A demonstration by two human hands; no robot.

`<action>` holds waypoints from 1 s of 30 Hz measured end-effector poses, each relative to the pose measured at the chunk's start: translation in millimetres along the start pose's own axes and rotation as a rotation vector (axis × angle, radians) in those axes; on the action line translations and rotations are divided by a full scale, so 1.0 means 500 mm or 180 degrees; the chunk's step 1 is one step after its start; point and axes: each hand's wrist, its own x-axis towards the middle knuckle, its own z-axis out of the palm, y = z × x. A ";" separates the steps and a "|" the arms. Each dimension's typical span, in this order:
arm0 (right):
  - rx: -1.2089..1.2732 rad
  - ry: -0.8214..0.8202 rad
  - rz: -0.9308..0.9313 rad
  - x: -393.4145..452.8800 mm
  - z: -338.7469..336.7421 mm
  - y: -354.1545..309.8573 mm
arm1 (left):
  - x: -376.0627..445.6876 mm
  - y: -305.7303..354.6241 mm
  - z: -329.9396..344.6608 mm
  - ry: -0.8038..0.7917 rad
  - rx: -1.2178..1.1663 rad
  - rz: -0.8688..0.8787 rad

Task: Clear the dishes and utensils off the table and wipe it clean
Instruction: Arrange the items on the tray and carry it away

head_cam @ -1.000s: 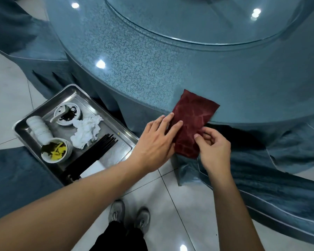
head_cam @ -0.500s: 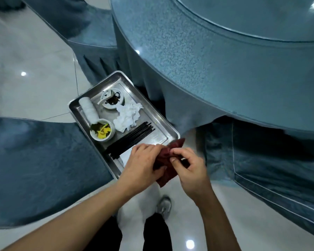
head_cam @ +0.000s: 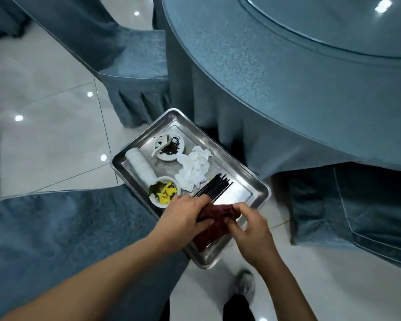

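Hands, left hand (head_cam: pixel 185 216) and right hand (head_cam: pixel 252 230), gripping crumpled maroon cloth (head_cam: pixel 214 228) over steel tray (head_cam: pixel 255 181).

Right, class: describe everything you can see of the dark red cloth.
The dark red cloth looks like soft woven fabric, bunched and folded. Both hands hold it: the left hand grips its left end, the right hand pinches its right side. It hangs over the near corner of the metal tray, by the black chopsticks.

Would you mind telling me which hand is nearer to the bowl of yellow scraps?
Left. The left hand lies right beside the bowl of yellow scraps; the right hand sits farther off, beyond the red cloth.
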 end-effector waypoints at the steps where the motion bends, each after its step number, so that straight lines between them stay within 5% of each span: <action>1: 0.0117 0.0102 0.0093 0.005 0.028 -0.001 | 0.009 -0.023 -0.006 -0.0017 -0.0091 0.0026; 5: 0.0638 0.0688 0.0620 0.024 0.134 0.015 | 0.057 -0.101 -0.005 -0.0380 -0.0328 0.0171; 9: 0.0332 0.1146 0.0931 0.070 0.197 0.082 | 0.106 -0.158 0.033 -0.0812 -0.0224 0.0371; 14: -0.0528 0.0953 0.1257 0.144 0.179 0.165 | 0.150 -0.206 0.078 -0.1235 0.0179 0.0644; 24: -0.1800 0.0490 0.1251 0.317 0.185 0.295 | 0.319 -0.370 0.090 -0.0577 0.0868 0.0647; 30: -0.1664 0.1669 0.1510 0.275 0.252 0.299 | 0.366 -0.498 0.050 -0.0300 0.1322 0.0569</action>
